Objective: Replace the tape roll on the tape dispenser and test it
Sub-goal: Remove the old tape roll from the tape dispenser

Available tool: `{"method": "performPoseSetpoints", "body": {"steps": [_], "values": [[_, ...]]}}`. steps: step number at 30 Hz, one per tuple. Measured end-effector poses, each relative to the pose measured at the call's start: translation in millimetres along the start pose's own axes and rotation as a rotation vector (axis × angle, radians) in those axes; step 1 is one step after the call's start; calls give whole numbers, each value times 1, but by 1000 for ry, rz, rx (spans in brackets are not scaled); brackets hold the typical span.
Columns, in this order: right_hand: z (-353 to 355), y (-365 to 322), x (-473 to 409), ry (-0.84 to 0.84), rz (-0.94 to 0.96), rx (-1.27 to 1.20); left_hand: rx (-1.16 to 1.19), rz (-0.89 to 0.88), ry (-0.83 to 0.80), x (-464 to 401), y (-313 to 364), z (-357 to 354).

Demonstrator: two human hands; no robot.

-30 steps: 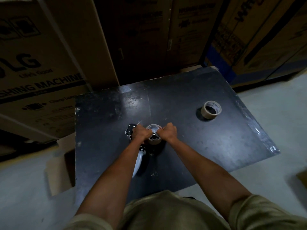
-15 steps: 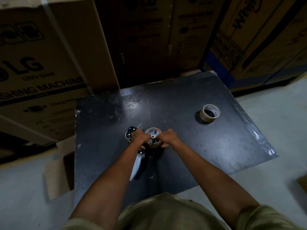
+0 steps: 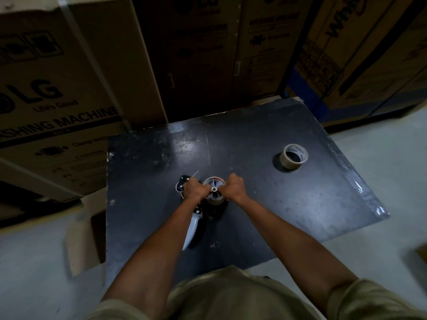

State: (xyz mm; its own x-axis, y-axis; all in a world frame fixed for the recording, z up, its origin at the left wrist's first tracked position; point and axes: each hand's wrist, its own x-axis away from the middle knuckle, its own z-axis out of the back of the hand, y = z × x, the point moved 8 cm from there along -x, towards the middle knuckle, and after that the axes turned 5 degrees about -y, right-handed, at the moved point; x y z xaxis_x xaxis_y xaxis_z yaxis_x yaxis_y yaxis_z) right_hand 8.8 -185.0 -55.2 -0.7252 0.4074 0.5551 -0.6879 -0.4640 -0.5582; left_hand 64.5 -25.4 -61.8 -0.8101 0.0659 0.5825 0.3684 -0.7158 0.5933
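Olive cloth of the person's shirt fills the bottom edge, with both bare forearms reaching out over a black counter (image 3: 300, 204). On it lies the dispenser (image 3: 193, 225), its pale handle pointing back toward the person and its dark head end partly hidden under the left hand (image 3: 193, 190). That hand is closed over the dispenser's frame just left of the hub. The right hand (image 3: 233, 188) is curled shut on the right side of the roll (image 3: 213, 192) that sits on the hub, a thin tan ring around a pale spoked wheel; how firmly its fingers grip cannot be made out. A second roll (image 3: 294, 156), beige with faint print on its core too small to read, lies flat well apart toward the counter's far right. Pale floor (image 3: 381, 172) shows on both sides. Behind stand cardboard boxes: the left box (image 3: 57, 88) reads "LG", "Life's Good", "WASHING MACHINE" with the first letter cut off, and "Clamp". Darker boxes at the back carry murky print, and one at the right shows "Whir", cut off by the frame.
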Motion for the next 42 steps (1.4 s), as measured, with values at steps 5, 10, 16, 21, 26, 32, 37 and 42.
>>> {"method": "performPoseSetpoints", "body": {"steps": [5, 10, 16, 21, 26, 32, 37, 42], "values": [[6, -8, 8, 43, 2, 20, 4, -21, 63, 11, 6, 6], [3, 1, 11, 15, -25, -14, -41, -46, 41, 15, 8, 6], [-8, 11, 17, -53, -77, -139, 16, -114, 55, 21, 11, 8], [-7, 8, 18, 1, -89, -110, -20, -128, 74, 25, 8, 10], [-1, 1, 11, 7, -73, -60, 21, -105, 97, 30, 8, 13], [3, -6, 9, 57, -38, 11, 61, -83, 136, 28, 5, 13], [10, -7, 14, 45, -17, 28, 56, -35, 39, 29, 4, 9], [-1, -12, 13, -182, 121, 62, 132, -68, -112, 29, 6, 6]]}}
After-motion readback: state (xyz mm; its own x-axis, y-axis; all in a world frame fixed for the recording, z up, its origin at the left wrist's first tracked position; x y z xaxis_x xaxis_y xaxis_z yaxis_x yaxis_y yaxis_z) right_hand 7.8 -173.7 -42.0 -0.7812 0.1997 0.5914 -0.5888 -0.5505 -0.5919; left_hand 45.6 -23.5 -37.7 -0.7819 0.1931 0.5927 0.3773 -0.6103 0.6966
